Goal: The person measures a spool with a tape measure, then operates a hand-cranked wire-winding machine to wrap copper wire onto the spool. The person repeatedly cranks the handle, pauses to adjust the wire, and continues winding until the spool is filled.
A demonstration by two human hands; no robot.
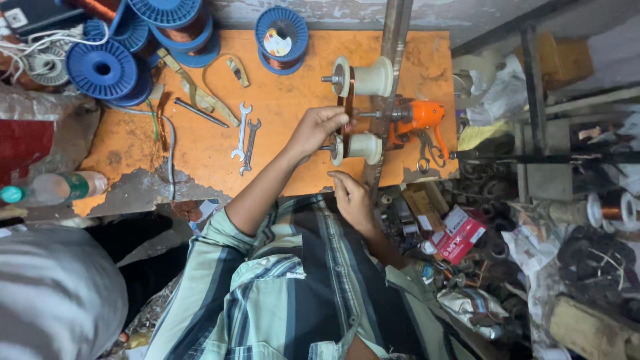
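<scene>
Stretching across a worn orange wooden bench (280, 100), flanked by clutter. Stacked at far left: five blue plastic spools of copper wire (103, 67), a sixth apart (281, 39). Standing mid-bench against an upright metal bar (393, 40): two cream winding formers on spindles (363, 77) (357, 148), a copper coil band (349, 100) looped between, orange hand drill (420, 117) just behind. Lying nearer: two steel spanners (245, 137). Pinching the band, fingers closed: left hand (317, 130). Loosely curled below the lower former, holding nothing visible: right hand (352, 197).

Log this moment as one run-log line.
left hand: on copper coil between cream formers | right hand: open, below lower former | orange drill: mounted behind
</scene>
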